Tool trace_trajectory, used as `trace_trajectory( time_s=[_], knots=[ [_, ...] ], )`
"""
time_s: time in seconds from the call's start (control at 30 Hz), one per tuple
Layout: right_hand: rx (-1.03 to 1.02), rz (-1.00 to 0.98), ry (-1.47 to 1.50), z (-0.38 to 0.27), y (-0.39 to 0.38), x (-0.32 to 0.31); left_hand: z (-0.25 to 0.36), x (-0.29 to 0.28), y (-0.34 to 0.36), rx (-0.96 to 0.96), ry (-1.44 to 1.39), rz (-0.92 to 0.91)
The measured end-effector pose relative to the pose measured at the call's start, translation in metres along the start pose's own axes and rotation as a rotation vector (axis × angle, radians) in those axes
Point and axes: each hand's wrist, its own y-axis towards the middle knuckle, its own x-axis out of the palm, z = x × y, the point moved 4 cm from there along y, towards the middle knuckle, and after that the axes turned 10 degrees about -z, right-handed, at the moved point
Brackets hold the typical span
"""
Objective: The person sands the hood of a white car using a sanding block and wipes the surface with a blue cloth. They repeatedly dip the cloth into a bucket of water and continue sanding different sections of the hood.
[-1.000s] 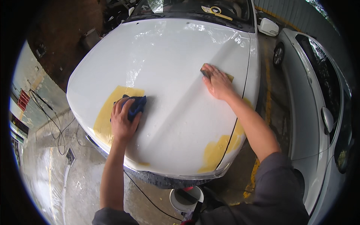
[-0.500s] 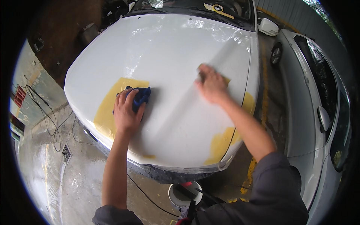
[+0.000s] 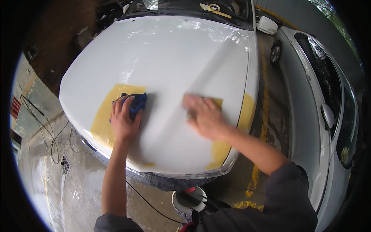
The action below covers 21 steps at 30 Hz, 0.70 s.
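A white car hood (image 3: 154,54) carries yellow patches (image 3: 101,116) at the near left and along the near right edge. My left hand (image 3: 125,120) rests on the left patch, fingers curled over a bunched dark blue cloth (image 3: 137,103). Right of centre, my right hand (image 3: 205,118), blurred by motion, presses a flat tan sanding sheet or pad (image 3: 217,103) against the hood; its exact kind is hard to make out.
A silver car (image 3: 309,123) stands close on the right. Below the bumper is a white bucket (image 3: 177,199). Hoses (image 3: 50,135) lie by a wall (image 3: 27,89) on the left. A yellow roll of tape (image 3: 214,7) sits behind the windscreen area.
My right hand with the pad has moved down and left across the hood, toward me. My left hand stays on the cloth. The view has shifted slightly.
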Motion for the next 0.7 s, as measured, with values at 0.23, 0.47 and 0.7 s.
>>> trace_trajectory(
  time_s=[0.23,0.47,0.7],
  knots=[
    [0.324,0.341,0.000,0.190,0.042,-0.075,0.029,0.018,0.022,0.059,-0.116,-0.010],
    [-0.047,-0.070,0.104,0.011,-0.030,-0.005,-0.002,0.009,0.002,0.036,-0.013,0.012],
    [0.422,0.169,0.119,0.140,0.027,-0.052,0.024,0.019,0.011,0.051,-0.025,-0.030]
  ],
)
